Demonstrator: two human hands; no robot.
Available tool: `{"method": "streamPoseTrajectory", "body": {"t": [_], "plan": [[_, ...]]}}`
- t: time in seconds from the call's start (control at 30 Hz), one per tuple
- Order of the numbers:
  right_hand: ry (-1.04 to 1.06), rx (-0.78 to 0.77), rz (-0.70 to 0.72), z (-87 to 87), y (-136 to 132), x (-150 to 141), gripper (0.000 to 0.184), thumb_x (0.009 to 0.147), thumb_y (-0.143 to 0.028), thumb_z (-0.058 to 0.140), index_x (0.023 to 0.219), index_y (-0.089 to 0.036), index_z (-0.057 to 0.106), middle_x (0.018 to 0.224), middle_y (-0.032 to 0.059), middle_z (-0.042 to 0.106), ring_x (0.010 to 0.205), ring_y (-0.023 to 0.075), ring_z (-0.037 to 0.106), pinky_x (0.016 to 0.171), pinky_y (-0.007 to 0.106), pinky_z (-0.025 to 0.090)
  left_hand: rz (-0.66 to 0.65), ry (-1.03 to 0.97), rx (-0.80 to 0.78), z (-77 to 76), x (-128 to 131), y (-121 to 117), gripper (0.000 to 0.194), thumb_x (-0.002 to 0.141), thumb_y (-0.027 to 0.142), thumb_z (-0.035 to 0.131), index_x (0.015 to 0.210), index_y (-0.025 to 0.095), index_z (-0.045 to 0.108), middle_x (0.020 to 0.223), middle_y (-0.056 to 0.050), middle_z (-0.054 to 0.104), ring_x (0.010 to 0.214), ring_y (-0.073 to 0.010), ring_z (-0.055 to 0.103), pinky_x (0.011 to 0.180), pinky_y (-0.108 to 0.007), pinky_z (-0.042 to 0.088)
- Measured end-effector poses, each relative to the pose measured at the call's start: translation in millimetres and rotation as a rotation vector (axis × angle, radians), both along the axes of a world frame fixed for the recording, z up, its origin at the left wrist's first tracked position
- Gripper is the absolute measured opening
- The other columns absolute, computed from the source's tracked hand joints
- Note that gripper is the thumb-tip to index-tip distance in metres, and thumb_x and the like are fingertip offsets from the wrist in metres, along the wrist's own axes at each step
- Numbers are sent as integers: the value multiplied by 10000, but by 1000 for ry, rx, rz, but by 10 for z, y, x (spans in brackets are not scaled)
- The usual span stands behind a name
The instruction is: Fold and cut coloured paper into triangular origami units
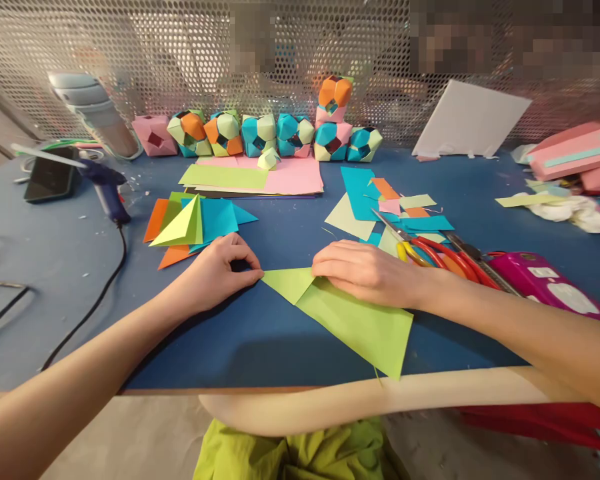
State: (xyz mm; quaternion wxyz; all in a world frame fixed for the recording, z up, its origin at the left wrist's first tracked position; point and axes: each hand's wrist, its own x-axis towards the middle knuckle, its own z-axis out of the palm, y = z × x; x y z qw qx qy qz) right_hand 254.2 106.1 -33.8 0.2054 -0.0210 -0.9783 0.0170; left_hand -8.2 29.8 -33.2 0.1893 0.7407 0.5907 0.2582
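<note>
A light green sheet of paper [357, 317] lies on the blue table with one corner folded over into a triangle. My left hand [225, 270] pinches the pointed left tip of that paper between thumb and index finger. My right hand [363, 270] rests on its upper edge with the fingers pressed together near the fold; the thumb is hidden. Beyond my left hand sits a small pile of folded papers, with a lime green folded piece [185, 227] on top of blue paper [217, 220] and orange paper [173, 255].
Scissors [425, 248], a box cutter [480, 263] and a magenta device [550, 283] lie at right, near paper scraps [360, 193]. A glue gun [103, 183] with a black cord, a phone [53, 175] and a bottle [97, 113] are left. Paper balls [260, 135] line the mesh wall.
</note>
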Motion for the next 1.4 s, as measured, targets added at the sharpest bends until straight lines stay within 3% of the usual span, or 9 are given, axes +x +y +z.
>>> {"method": "streamPoseTrajectory", "body": {"t": [0.3, 0.47, 0.6, 0.8, 0.93, 1.07, 1.2, 1.3, 1.4], "plan": [[55, -139, -157, -36, -19, 27, 214, 943, -125, 431, 1040, -161, 618, 954, 92, 693, 892, 197, 626, 817, 352, 511, 9, -23, 30, 38, 28, -29, 258, 770, 446, 613, 751, 200, 689, 853, -45, 625, 847, -205, 584, 822, -333, 467], [24, -151, -147, 173, 17, -159, 259, 945, -129, 418, 1095, -162, 626, 991, 77, 699, 890, 192, 602, 811, 339, 483, 56, -228, -50, 190, 134, -111, 481, 814, 600, 525, 1053, 204, 658, 1049, -73, 682, 974, -264, 602, 815, -339, 493], [40, -139, -101, 306, 41, -397, 278, 931, -116, 415, 1107, -164, 625, 990, 64, 703, 897, 193, 591, 835, 351, 460, -2, -402, -150, 215, 204, -156, 615, 710, 570, 683, 1194, 200, 605, 1164, -99, 668, 1023, -290, 613, 858, -363, 507], [224, -275, -119, 319, 48, -560, 235, 893, -111, 472, 1063, -183, 616, 1005, 43, 702, 913, 173, 609, 884, 350, 470, 98, -645, -295, 165, 184, -138, 564, 705, 453, 729, 1196, 195, 626, 874, -54, 712, 754, -207, 650, 656, -286, 516], [489, -403, -389, 307, 124, -434, 261, 844, -205, 573, 1104, -188, 590, 1161, 90, 643, 1110, 229, 568, 969, 430, 452, 205, -932, -321, 199, 172, -112, 449, 672, 348, 754, 1083, 194, 661, 868, -41, 713, 752, -190, 660, 676, -274, 527], [612, -809, -653, 273, 155, -260, 432, 780, -331, 667, 1161, -187, 522, 1291, 140, 554, 1202, 277, 519, 954, 467, 471, 349, -1138, -266, 233, 159, -96, 310, 701, 265, 702, 1007, 235, 663, 911, -15, 708, 766, -163, 659, 668, -253, 532], [523, -1438, -598, 199, 27, -222, 394, 762, -223, 675, 1110, -189, 494, 1074, 110, 650, 884, 193, 649, 712, 341, 560, 427, -1259, -265, 245, 149, -86, 335, 697, 194, 676, 1028, 236, 655, 908, 23, 697, 720, -114, 635, 591, -185, 494], [504, -1586, -524, 168, -44, -247, 321, 735, -66, 623, 1022, -176, 531, 781, 12, 652, 631, 105, 601, 600, 237, 517, 380, -1360, -318, 277, 131, -92, 242, 719, 218, 668, 960, 197, 658, 829, 19, 699, 646, -108, 631, 551, -183, 487], [506, -1587, -492, 191, -10, -232, 231, 712, -40, 609, 914, -151, 589, 709, -17, 611, 558, 68, 536, 527, 192, 451, 349, -1422, -454, 317, 104, -100, 249, 806, 372, 592, 910, 155, 656, 787, -49, 715, 654, -180, 671, 596, -277, 542]]}}
